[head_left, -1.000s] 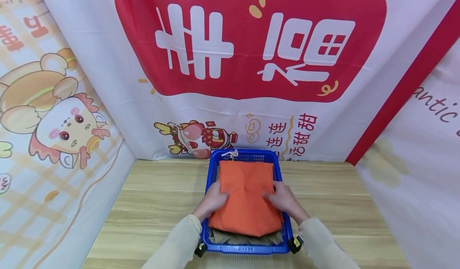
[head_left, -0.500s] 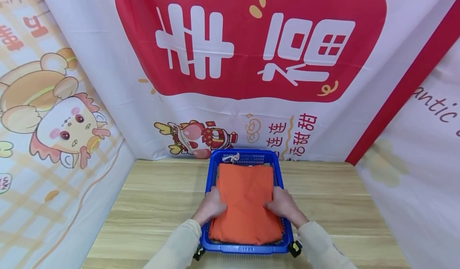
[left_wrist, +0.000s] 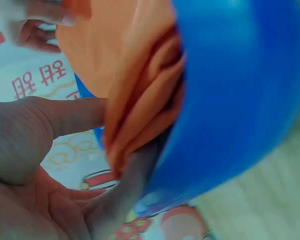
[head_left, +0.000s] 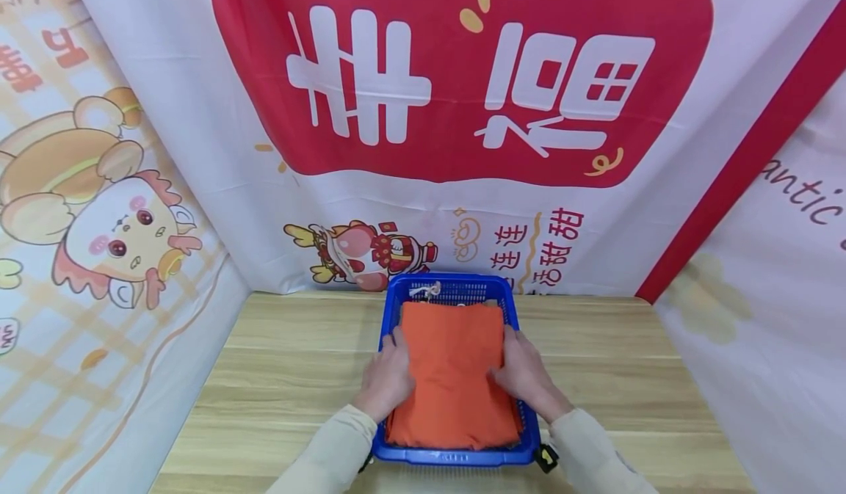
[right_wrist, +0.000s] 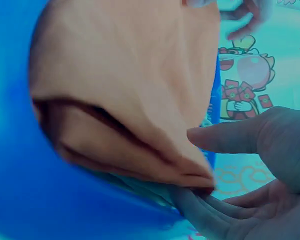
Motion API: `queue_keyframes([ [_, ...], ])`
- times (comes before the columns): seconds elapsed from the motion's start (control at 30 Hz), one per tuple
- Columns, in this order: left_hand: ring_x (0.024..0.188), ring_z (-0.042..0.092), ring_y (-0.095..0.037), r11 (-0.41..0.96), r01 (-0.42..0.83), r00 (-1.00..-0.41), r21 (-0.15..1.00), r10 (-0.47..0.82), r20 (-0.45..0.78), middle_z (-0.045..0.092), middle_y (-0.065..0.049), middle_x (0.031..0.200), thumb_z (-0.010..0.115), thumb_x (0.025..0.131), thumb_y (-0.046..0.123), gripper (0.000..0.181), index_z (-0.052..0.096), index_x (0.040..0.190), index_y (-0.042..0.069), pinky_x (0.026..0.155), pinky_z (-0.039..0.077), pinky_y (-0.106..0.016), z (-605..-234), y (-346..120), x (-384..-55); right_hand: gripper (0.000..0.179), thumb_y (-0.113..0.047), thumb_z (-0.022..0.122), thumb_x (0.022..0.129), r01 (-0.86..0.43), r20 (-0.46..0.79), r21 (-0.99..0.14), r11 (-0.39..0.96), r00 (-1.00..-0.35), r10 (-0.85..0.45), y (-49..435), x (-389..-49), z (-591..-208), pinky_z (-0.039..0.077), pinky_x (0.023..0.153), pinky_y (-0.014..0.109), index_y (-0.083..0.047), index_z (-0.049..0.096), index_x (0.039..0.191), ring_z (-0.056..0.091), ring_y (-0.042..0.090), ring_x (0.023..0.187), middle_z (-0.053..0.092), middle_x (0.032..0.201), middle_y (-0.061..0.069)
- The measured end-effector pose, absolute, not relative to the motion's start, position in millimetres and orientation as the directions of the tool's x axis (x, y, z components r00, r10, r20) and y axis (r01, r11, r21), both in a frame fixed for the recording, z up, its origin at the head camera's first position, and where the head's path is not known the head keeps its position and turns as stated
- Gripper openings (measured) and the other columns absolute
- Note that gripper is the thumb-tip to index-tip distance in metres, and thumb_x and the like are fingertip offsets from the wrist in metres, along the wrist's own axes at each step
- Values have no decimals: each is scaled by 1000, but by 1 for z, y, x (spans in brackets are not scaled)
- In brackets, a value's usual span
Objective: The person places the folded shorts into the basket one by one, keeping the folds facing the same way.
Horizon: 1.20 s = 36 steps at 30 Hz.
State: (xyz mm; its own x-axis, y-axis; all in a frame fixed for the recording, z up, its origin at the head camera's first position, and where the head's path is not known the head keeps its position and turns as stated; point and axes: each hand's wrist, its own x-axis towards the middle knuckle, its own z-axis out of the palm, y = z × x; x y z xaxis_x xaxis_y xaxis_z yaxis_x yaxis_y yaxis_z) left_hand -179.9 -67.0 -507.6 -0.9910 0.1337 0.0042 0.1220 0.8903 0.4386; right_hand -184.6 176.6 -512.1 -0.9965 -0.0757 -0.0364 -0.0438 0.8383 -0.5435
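A folded orange cloth [head_left: 456, 376] lies in the blue basket [head_left: 452, 456], nearly filling it. My left hand [head_left: 388, 376] is at its left edge. In the left wrist view the left thumb [left_wrist: 82, 115] meets the orange folds, with a finger tucked between them and the basket wall. On the opposite edge is my right hand [head_left: 529, 373]. The right wrist view has the right thumb [right_wrist: 222, 137] on the cloth's upper face and fingers [right_wrist: 200, 212] beneath its layered edge. Both hands hold the cloth by its sides.
A white knotted cord [head_left: 428, 288] shows at the basket's far left corner. The basket stands on a wood-grain table [head_left: 297, 376] against a printed curtain [head_left: 463, 200]. A black clip-like piece [head_left: 546, 457] sits by the near right corner.
The orange cloth has come down flatter into the basket, covering the grey-brown cloth that showed at the near end. My left hand has shifted its fingers along the left edge.
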Motion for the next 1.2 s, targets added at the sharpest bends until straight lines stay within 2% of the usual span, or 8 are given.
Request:
queue_keyframes([
  [0.07,81,62,-38,914,241,-970,326,218,106,55,-28,119,78,73,0,72,48,138,-6,57,53,-47,-507,-66,-182,81,-7,84,80,-106,18,-507,855,-993,-113,179,-184,-509,53,91,53,9,41,147,57,37,110,52,129,26],
  [0.17,105,60,-39,886,433,-900,166,417,124,54,-24,130,91,73,22,75,56,135,1,77,56,-50,-505,-68,-189,76,-12,87,79,-230,56,-426,875,-972,-228,184,-183,-504,51,96,51,5,50,143,53,36,116,51,131,22],
  [0.23,129,49,-40,838,538,-843,89,537,40,49,-20,144,94,67,46,95,54,143,5,100,47,-54,-505,-71,-195,74,-20,91,77,-314,37,-358,879,-946,-322,187,-183,-501,46,101,52,2,56,139,50,35,120,53,132,19],
  [0.3,145,34,-39,786,615,-782,63,618,-81,39,-17,157,89,61,65,115,46,151,8,114,32,-59,-505,-74,-200,81,-30,93,73,-365,-39,-312,877,-918,-396,189,-183,-500,39,107,56,-2,57,140,46,35,127,52,137,16],
  [0.43,153,15,-36,740,672,-722,-27,647,-247,21,-12,167,77,51,86,140,30,160,12,120,15,-60,-508,-81,-203,107,-52,93,64,-419,-206,-261,869,-856,-475,193,-183,-503,22,114,65,-7,48,150,30,38,145,41,154,16],
  [0.6,154,16,-32,723,677,-722,-138,615,-316,18,-12,168,70,48,93,146,26,162,13,122,13,-57,-514,-85,-202,127,-63,90,57,-450,-312,-222,865,-808,-500,199,-185,-511,5,116,70,-9,35,158,14,38,153,25,165,17],
  [0.77,153,21,-31,720,654,-749,-230,578,-324,20,-11,167,65,46,98,148,27,161,14,122,11,-56,-520,-84,-200,132,-72,86,57,-473,-342,-150,868,-799,-494,202,-190,-521,-3,115,71,-10,31,160,11,37,154,20,167,15],
  [1.2,154,16,-29,709,616,-783,-344,499,-373,14,-9,169,61,44,101,150,23,163,17,122,5,-57,-531,-76,-198,134,-79,81,53,-504,-354,21,863,-812,-465,195,-192,-529,-4,117,68,-13,35,159,20,33,153,27,165,11],
])
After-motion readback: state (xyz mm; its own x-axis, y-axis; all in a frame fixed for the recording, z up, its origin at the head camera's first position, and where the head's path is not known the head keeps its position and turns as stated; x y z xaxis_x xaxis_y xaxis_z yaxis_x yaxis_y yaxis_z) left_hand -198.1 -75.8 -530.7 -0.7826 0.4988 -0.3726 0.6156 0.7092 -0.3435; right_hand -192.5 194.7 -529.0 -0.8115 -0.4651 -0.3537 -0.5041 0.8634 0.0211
